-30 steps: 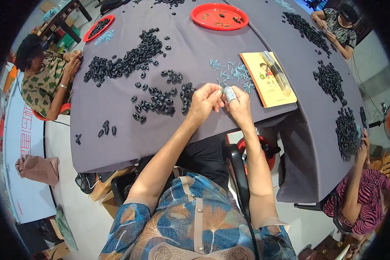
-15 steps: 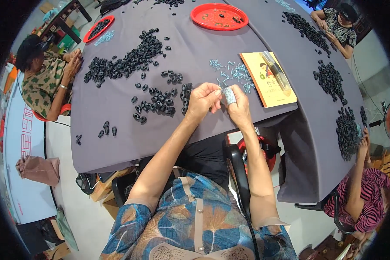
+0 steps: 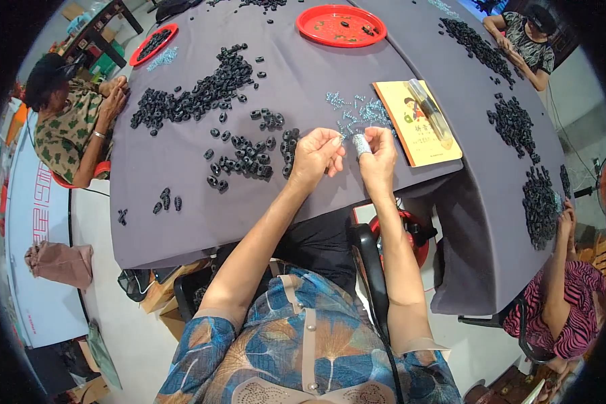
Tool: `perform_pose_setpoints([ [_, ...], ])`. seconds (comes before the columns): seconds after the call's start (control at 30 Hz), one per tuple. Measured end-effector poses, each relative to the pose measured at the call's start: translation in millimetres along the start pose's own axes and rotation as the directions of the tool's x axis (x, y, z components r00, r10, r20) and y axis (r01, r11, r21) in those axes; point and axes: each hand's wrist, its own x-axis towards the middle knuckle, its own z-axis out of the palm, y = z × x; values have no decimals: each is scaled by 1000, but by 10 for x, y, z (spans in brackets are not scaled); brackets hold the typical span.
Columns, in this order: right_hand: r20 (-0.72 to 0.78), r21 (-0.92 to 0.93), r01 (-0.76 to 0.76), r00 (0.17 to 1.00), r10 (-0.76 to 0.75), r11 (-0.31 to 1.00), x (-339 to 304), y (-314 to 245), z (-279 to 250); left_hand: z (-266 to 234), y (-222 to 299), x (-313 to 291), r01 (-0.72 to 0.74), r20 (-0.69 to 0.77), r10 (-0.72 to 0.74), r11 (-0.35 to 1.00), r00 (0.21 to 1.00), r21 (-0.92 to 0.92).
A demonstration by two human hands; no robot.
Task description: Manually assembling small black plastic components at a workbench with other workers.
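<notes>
Above the near edge of the table, my left hand (image 3: 314,156) has its thumb and forefinger pinched together. What sits in the pinch is too small to make out. Just right of it, my right hand (image 3: 378,161) is closed, with a pale speckled wrap (image 3: 361,144) around one finger. Whether it holds anything is hidden. Past my fingertips lies a scatter of small bluish, spring-like pieces (image 3: 365,113). Left of my left hand are loose small black plastic pieces (image 3: 248,158) that look like cord locks, with a larger heap (image 3: 188,97) beyond.
A yellow book (image 3: 411,135) with a clear tube (image 3: 432,113) on it lies to the right. A red tray (image 3: 341,34) stands farther back, another red dish (image 3: 141,57) at far left. Seated people (image 3: 71,131) work around the grey-covered table (image 3: 182,236); more black heaps (image 3: 512,128) lie right.
My right hand has moved slightly right, away from the left fingertips, and its wrapped finger has turned. My left hand has stayed almost in place.
</notes>
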Motion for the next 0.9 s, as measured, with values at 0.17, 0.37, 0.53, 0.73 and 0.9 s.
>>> perform_pose_setpoints([
  [0.17,21,43,39,999,-40,998,-4,-114,-23,2,-11,-1,-14,-8,14,1000,1000,7],
  [0.37,248,-115,30,969,-1,993,-12,-214,-57,29,-47,-17,-119,29,117,986,993,114],
  [0.53,255,-97,27,967,-2,995,-8,-203,-77,52,-62,-16,-142,39,138,980,990,136],
  [0.73,282,-104,8,959,22,995,-16,-245,-91,71,-32,-37,-116,11,115,982,993,147],
  [0.9,260,-79,2,965,18,997,-36,-205,-67,53,-8,-34,-76,15,75,986,997,151],
])
